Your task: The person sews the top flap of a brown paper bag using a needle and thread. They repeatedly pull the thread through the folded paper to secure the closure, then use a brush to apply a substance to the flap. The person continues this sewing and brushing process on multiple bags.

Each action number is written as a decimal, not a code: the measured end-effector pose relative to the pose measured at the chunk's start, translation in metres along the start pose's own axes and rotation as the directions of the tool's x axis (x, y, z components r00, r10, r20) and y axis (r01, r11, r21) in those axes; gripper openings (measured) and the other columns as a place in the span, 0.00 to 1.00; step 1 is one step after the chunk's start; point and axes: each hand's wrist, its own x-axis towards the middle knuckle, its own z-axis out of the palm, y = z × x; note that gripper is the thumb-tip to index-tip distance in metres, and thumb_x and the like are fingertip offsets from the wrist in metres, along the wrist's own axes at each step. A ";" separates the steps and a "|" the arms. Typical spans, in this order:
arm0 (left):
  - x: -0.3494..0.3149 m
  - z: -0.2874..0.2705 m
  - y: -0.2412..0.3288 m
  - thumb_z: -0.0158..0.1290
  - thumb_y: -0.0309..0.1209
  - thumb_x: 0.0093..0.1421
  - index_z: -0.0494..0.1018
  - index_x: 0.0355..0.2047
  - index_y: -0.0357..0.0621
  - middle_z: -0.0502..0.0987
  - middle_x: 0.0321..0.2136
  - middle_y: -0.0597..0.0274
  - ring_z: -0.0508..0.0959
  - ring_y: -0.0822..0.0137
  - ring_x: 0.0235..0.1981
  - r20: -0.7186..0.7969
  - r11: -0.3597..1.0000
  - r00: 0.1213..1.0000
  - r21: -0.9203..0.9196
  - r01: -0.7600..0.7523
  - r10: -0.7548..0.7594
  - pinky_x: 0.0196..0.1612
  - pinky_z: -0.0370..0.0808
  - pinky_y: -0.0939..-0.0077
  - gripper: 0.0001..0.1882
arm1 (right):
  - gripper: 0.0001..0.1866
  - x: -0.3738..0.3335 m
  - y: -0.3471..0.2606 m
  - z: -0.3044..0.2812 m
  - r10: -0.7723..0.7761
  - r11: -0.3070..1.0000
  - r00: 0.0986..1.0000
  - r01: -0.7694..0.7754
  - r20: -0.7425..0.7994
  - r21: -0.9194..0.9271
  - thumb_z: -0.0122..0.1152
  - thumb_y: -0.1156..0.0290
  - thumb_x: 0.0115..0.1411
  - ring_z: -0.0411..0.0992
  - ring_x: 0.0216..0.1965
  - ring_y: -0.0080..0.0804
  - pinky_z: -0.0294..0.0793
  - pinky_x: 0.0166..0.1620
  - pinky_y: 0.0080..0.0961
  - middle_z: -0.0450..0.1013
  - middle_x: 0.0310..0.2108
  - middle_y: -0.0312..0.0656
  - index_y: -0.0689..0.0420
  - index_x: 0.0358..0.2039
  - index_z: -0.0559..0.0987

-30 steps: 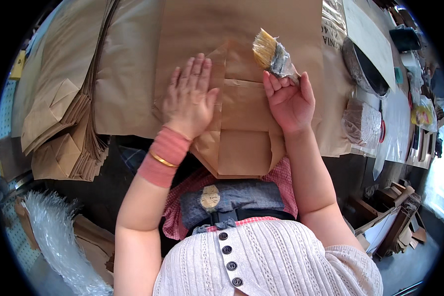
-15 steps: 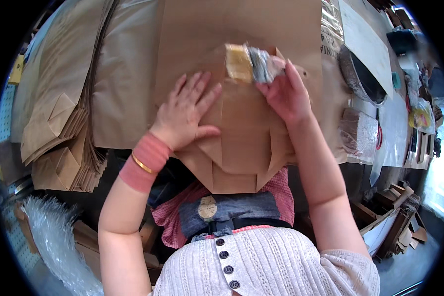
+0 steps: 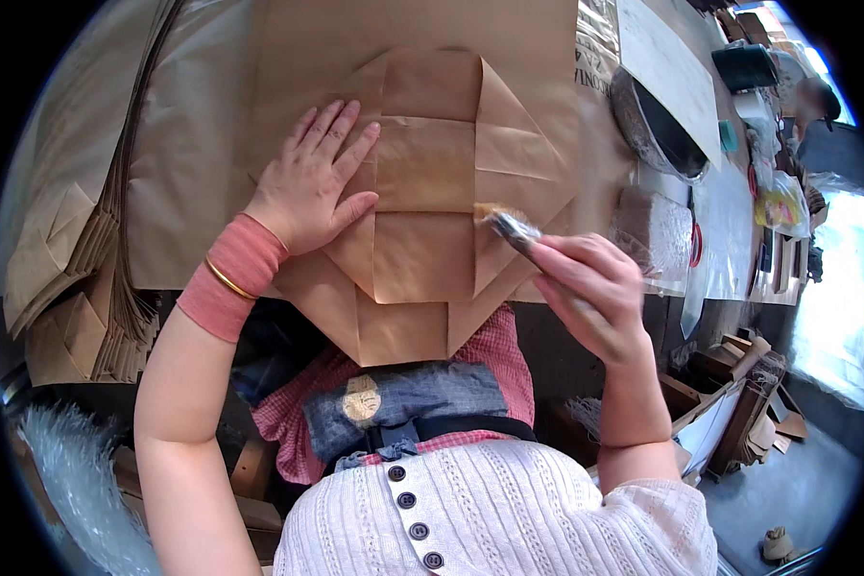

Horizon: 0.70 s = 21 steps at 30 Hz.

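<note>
Sheeting (image 3: pixel 593 154), tan and glossy, covers the table, and near its upper right a row of dark capital letters (image 3: pixel 588 72) stands sideways beside a crinkled silvery patch. On it, in front of the person, lies a brown paper bag (image 3: pixel 424 173), its creased, many-sided end spread flat and jutting past the table's near edge. At far left leans a stack of folded brown bags (image 3: pixel 72 245). Below that hangs a bundle of clear plastic strands (image 3: pixel 86 485). To the right, a pale board (image 3: pixel 670 72) partly covers a dark, rounded basin (image 3: pixel 648 125), and a plastic-wrapped block (image 3: pixel 646 230) sits nearer the edge, beyond the right hand. A clear plastic bag (image 3: pixel 782 206) with yellow in it lies farther right.

The left hand (image 3: pixel 317 178) rests palm down, fingers extended and gripping nothing, hiding part of the bag's left flaps. The right hand (image 3: pixel 590 288) grasps a brush (image 3: pixel 511 230) by its handle, bristles at the right-hand crease of the middle panel; how hard they press cannot be told. Smallest is a round cream patch (image 3: pixel 362 401) at the waist, its markings too fine to read.
</note>
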 end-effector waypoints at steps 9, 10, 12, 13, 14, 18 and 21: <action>0.001 0.006 0.000 0.47 0.53 0.63 0.58 0.67 0.44 0.56 0.67 0.44 0.54 0.49 0.69 -0.051 0.997 0.999 0.072 -0.004 0.007 0.71 0.48 0.55 0.38 | 0.18 -0.030 -0.020 0.040 -0.168 0.983 0.975 0.154 0.144 0.104 0.67 0.73 0.49 0.77 0.34 0.37 0.80 0.34 0.30 0.74 0.37 0.43 0.63 0.41 0.78; 0.001 0.005 0.001 0.48 0.52 0.63 0.58 0.67 0.44 0.56 0.67 0.44 0.54 0.49 0.69 -0.033 0.998 0.999 0.069 -0.001 0.003 0.71 0.48 0.55 0.38 | 0.18 -0.029 -0.020 0.041 -0.178 0.978 0.975 0.161 0.133 0.131 0.67 0.73 0.49 0.77 0.34 0.37 0.80 0.34 0.30 0.74 0.37 0.43 0.63 0.41 0.78; 0.001 -0.002 0.002 0.50 0.50 0.62 0.57 0.67 0.43 0.56 0.67 0.43 0.54 0.48 0.69 0.003 0.998 1.000 0.065 0.010 -0.010 0.71 0.48 0.55 0.38 | 0.13 -0.025 -0.023 0.045 -0.123 0.965 0.988 0.097 0.097 0.242 0.67 0.77 0.50 0.77 0.31 0.39 0.79 0.33 0.30 0.75 0.33 0.43 0.62 0.38 0.79; 0.002 -0.002 0.003 0.49 0.48 0.62 0.59 0.66 0.43 0.57 0.66 0.43 0.55 0.48 0.69 -0.029 0.999 1.000 0.053 -0.003 0.004 0.71 0.49 0.55 0.36 | 0.12 -0.024 -0.022 0.049 -0.078 0.949 0.994 0.048 0.082 0.313 0.67 0.78 0.51 0.77 0.30 0.39 0.78 0.32 0.30 0.75 0.32 0.43 0.62 0.38 0.80; 0.003 0.000 0.002 0.49 0.47 0.63 0.60 0.65 0.43 0.58 0.66 0.44 0.56 0.48 0.68 -0.059 0.999 0.998 0.044 -0.008 0.011 0.71 0.50 0.56 0.34 | 0.10 -0.021 -0.020 0.055 -0.037 0.922 0.997 0.007 0.071 0.388 0.66 0.79 0.52 0.77 0.29 0.40 0.77 0.31 0.30 0.75 0.30 0.43 0.62 0.37 0.80; 0.007 0.011 -0.016 0.48 0.39 0.66 0.66 0.62 0.44 0.63 0.64 0.46 0.59 0.49 0.67 -0.098 0.965 0.995 -0.260 -0.002 -0.024 0.69 0.56 0.60 0.26 | 0.04 0.015 -0.043 0.067 0.657 0.133 0.739 -0.311 0.151 0.941 0.60 0.75 0.62 0.75 0.24 0.23 0.73 0.27 0.19 0.78 0.28 0.39 0.62 0.35 0.80; 0.009 0.017 -0.023 0.50 0.36 0.65 0.73 0.56 0.47 0.66 0.62 0.49 0.64 0.50 0.64 -0.170 0.952 0.985 -0.305 -0.028 -0.025 0.65 0.64 0.62 0.20 | 0.07 0.063 -0.059 0.103 0.795 0.150 0.590 -0.415 0.140 0.897 0.60 0.71 0.64 0.75 0.24 0.22 0.73 0.28 0.17 0.78 0.27 0.40 0.63 0.36 0.79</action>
